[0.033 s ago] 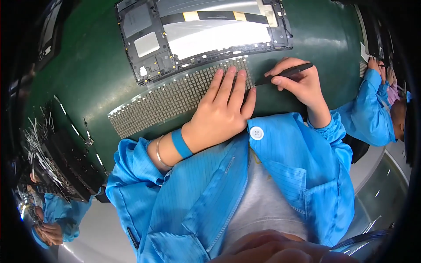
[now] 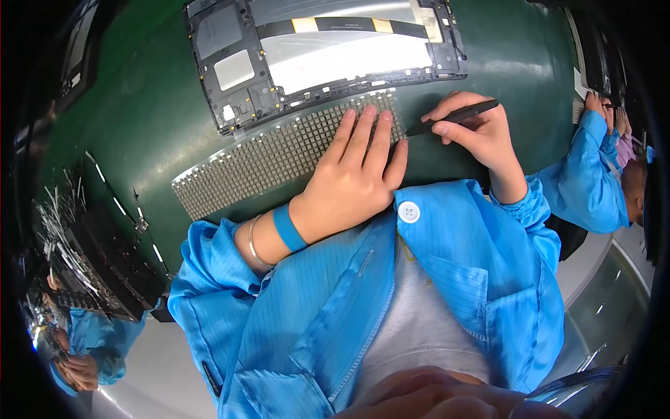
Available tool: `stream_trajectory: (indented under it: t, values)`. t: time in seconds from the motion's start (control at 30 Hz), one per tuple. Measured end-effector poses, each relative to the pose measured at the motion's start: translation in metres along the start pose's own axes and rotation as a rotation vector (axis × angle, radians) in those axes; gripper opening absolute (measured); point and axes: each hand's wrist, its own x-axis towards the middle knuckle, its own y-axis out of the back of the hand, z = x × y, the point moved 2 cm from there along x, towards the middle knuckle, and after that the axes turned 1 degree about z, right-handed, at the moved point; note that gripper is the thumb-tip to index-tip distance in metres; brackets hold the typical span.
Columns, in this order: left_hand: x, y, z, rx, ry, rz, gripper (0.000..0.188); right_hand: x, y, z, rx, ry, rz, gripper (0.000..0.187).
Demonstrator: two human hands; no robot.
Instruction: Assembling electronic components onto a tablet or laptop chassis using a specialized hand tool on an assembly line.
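1. Keep your left hand (image 2: 352,183) flat, fingers spread open, pressing the one grid tray (image 2: 279,157) steady on the green counter (image 2: 150,126).
2. Your right hand (image 2: 478,136) pinches one black pen tool (image 2: 453,116); work its tip gently at the tray's right end.
3. One opened tablet frame (image 2: 324,59) lies just beyond the tray.
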Motion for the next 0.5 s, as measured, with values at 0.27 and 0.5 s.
stream_trajectory:
  t: [0.27,0.5]
  values:
    - [0.0,-0.001,0.002,0.0,0.003,0.001,0.038,0.003,0.001,0.0,-0.043,0.039,-0.029,0.012]
    - [0.0,-0.005,0.003,0.017,0.024,0.049,0.036,-0.018,-0.006,0.007,-0.143,0.349,0.099,0.011]
